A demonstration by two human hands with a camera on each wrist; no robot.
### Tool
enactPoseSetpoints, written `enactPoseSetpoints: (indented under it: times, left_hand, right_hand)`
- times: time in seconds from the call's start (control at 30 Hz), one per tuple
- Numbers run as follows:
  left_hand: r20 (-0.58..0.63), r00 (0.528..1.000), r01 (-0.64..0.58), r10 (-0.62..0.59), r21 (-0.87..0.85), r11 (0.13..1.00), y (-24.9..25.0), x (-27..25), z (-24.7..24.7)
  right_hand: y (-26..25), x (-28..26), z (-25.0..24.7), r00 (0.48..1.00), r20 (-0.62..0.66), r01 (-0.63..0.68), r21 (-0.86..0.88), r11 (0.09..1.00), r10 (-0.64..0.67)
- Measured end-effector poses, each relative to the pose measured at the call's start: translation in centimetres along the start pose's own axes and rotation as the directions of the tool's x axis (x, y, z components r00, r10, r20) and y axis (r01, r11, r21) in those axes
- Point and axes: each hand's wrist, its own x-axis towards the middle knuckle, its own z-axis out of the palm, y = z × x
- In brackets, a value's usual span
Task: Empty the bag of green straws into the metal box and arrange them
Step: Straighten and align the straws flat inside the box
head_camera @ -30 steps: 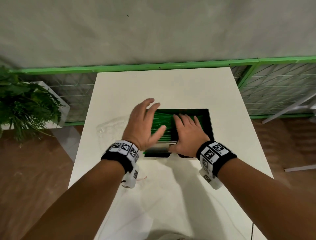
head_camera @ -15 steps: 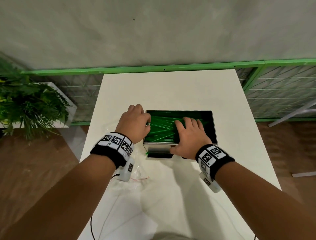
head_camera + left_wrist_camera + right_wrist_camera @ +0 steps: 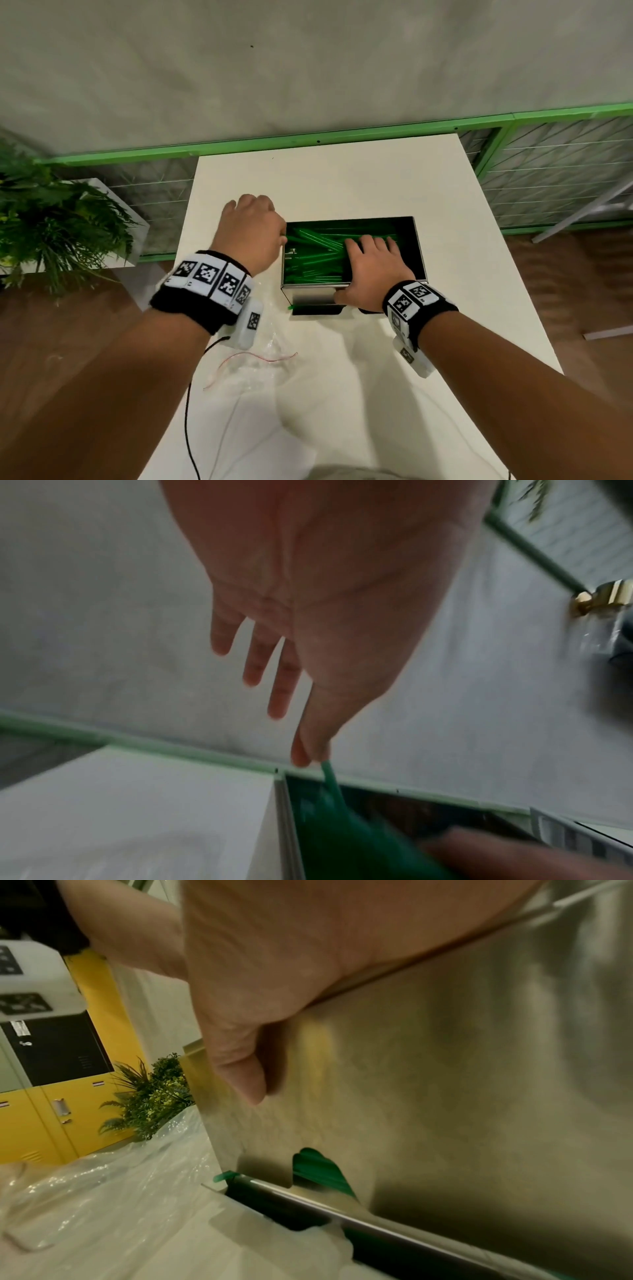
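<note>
your left hand [image 3: 251, 233] pinches one green straw [image 3: 331, 780] at the left edge of the metal box [image 3: 420, 246] on the worktop [image 3: 342, 178]. your right hand [image 3: 371, 270] grips the box's near wall, fingers [image 3: 373, 244] on the straws [image 3: 315, 246] inside.

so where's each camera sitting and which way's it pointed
Head: worn high, looking down at the white table; both forearms, left hand, right hand show.
Left wrist: under the palm, along the fingers, which pinch a green straw.
Right wrist: against the metal box; thumb shows.
All share the box and straws.
</note>
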Motion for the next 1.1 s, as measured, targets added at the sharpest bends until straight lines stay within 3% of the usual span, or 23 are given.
enactPoseSetpoints:
  times: [0.13,0.27,0.4,0.6,0.73,0.77,0.83,0.9,1.0,1.1]
  left_hand:
    - [0.029,0.999,0.032,-0.032,0.018,0.999,-3.4,-1.6,-4.0]
    - [-0.071,0.993,0.076,-0.095,-0.235,0.969,-8.6,-4.3,-7.7]
    - [-0.096,0.977,0.135,-0.192,-0.42,0.898,-11.6,-6.0,-9.1]
    - [-0.094,0.994,0.016,-0.063,-0.431,0.902,-6.8,-4.2,-3.0]
    - [-0.004,1.0,-0.023,0.024,-0.451,0.892,-1.8,-2.3,1.7]
    - [0.008,0.998,-0.049,0.058,-0.425,0.904,-0.6,-1.8,2.6]
    - [-0.017,0.991,-0.127,0.13,-0.369,0.921,1.4,-0.8,3.8]
    - [-0.015,0.987,-0.157,0.162,-0.353,0.922,2.9,-0.1,4.6]
    - [0.054,0.973,-0.205,0.222,-0.227,0.952,4.4,0.4,6.0]
    - [0.029,0.973,-0.223,0.231,-0.163,0.961,4.8,0.5,7.2]
  right_hand:
    - [0.1,0.1,-0.1,0.999,0.032,-0.002,-0.004,1.0,0.002]
    - [0.1,0.1,-0.3,0.998,0.06,-0.007,0.019,1.0,0.005]
    - [0.0,-0.4,-0.4,1.0,-0.017,0.017,0.059,0.998,-0.016]
    - [1.7,-3.0,0.0,0.969,-0.227,0.144,0.183,0.973,-0.1]
    - [3.4,-4.9,0.1,0.936,-0.323,0.211,0.198,0.957,-0.139]
    - [3.4,-5.1,-0.2,0.947,-0.281,0.211,0.187,0.959,-0.154]
    - [2.7,-5.5,-0.9,0.981,-0.068,0.188,0.116,0.975,-0.181]
    - [2.0,-5.1,-1.6,0.98,0.118,0.165,-0.013,0.986,-0.163]
    - [1.0,-3.7,-2.4,0.97,0.224,0.107,-0.027,0.994,-0.098]
    - [0.5,-1.8,-2.8,0.96,0.276,0.055,-0.025,0.998,-0.045]
